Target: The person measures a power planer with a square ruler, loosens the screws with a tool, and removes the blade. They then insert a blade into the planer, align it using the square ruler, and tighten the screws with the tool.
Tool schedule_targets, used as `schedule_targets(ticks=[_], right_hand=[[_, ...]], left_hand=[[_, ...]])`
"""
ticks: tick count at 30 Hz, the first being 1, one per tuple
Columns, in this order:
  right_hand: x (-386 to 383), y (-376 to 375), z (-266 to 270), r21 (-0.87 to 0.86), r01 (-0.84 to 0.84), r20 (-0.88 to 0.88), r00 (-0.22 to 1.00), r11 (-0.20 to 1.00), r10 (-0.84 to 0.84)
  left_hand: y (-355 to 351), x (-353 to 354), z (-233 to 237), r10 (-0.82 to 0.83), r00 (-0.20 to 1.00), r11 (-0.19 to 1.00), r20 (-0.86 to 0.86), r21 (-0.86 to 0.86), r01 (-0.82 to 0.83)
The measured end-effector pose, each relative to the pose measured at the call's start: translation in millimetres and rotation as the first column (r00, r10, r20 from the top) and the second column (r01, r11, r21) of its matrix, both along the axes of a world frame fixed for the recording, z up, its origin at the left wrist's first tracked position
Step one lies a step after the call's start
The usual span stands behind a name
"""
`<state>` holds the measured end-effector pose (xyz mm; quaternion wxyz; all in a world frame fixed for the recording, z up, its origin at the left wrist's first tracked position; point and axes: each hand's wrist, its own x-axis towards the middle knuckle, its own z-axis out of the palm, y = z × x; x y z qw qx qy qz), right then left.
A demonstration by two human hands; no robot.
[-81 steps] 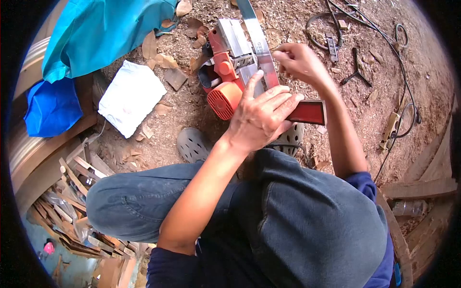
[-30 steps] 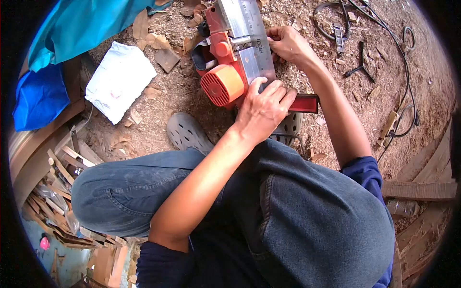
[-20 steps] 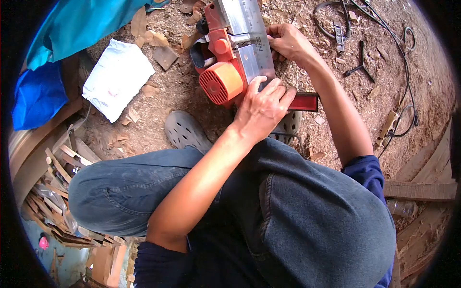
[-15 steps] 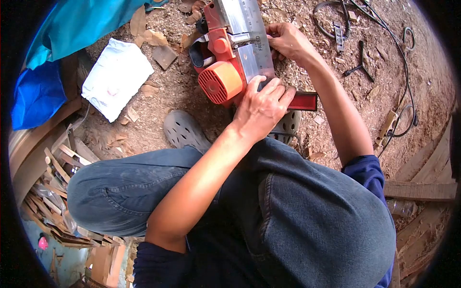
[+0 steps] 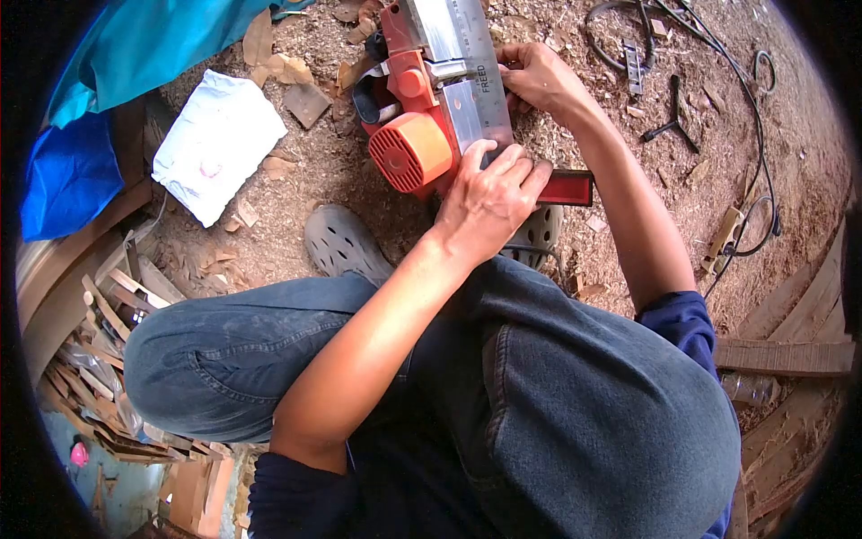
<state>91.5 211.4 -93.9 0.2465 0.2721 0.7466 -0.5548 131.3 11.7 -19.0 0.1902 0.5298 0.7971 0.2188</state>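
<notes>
An orange-red electric hand planer (image 5: 411, 154) lies sole up on the ground in front of me, with its metal sole facing me. Along the sole runs the steel blade of a try square (image 5: 489, 90), marked "FREED"; its dark stock with a red face sticks out to the right. My left hand (image 5: 489, 193) is closed over the near end of the square, thumb and fingers pressing at the corner. At the planer's right side, my right hand (image 5: 543, 81) has its fingers bent together near the cutter area. The fingertips are partly hidden, so what they hold cannot be made out.
Wood shavings cover the ground. A white packet (image 5: 218, 148) lies left, beside blue and teal sheets (image 5: 171, 54). At right are a black T-shaped wrench (image 5: 673, 117), a small metal piece (image 5: 633, 67) and a black cable (image 5: 761, 162). Wood scraps (image 5: 99, 377) pile up lower left.
Almost nothing differs. Both hands keep their places on the planer and the square, with only a very slight shift of the whole view.
</notes>
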Motion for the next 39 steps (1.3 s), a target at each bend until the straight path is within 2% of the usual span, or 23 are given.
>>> schedule_targets(ticks=[7,19,28,39], right_hand=[[-3.3,0.9,-1.9,0.043,-0.015,-0.003,1.000,0.999,0.015],[-1.9,2.6,-4.9,-0.100,0.047,-0.010,0.999,0.994,-0.049],[0.4,0.4,-0.7,-0.060,0.057,-0.042,0.997,0.997,-0.060],[-3.3,-1.4,-0.6,0.008,0.042,0.000,0.999,0.999,-0.042]], left_hand=[[-0.7,-0.7,1.2,-0.006,1.000,1.000,0.005,-0.013,0.006],[-0.3,1.0,0.2,-0.010,1.000,1.000,-0.011,-0.009,0.010],[-0.5,0.0,-0.3,-0.012,1.000,1.000,-0.001,-0.008,0.012],[-0.6,0.7,-1.9,-0.002,1.000,1.000,-0.009,0.005,0.002]])
